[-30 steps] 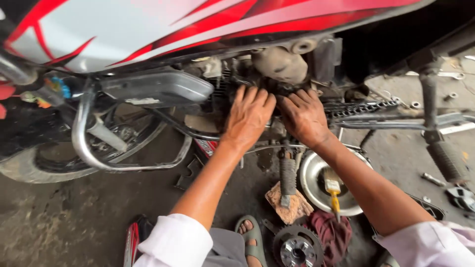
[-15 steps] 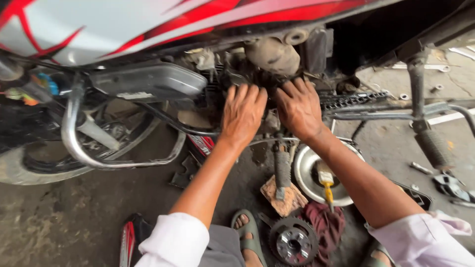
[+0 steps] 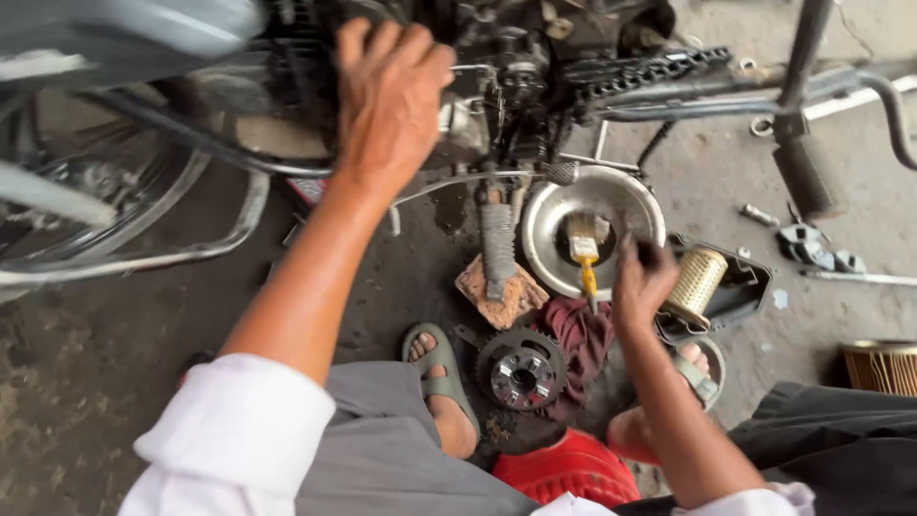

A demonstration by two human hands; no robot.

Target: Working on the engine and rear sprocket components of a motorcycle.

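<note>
Hands split: left hand (image 3: 387, 100) braces flat, fingers spread, on the motorcycle engine (image 3: 497, 76); right hand (image 3: 642, 282), fingers curled around something small and dark, hovers beside the metal bowl (image 3: 544, 225) below it.

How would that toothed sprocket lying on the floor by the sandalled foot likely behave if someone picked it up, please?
The sprocket looks like solid metal, so probably rigid and heavy for its size. Its greasy look suggests a slippery grip. Lying flat beside the red rag, it seems unlikely to roll.

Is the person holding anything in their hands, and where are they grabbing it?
The left hand presses flat on the motorcycle engine, gripping nothing. The blurred right hand pinches something small and dark at its fingertips; what it is cannot be told.
</note>
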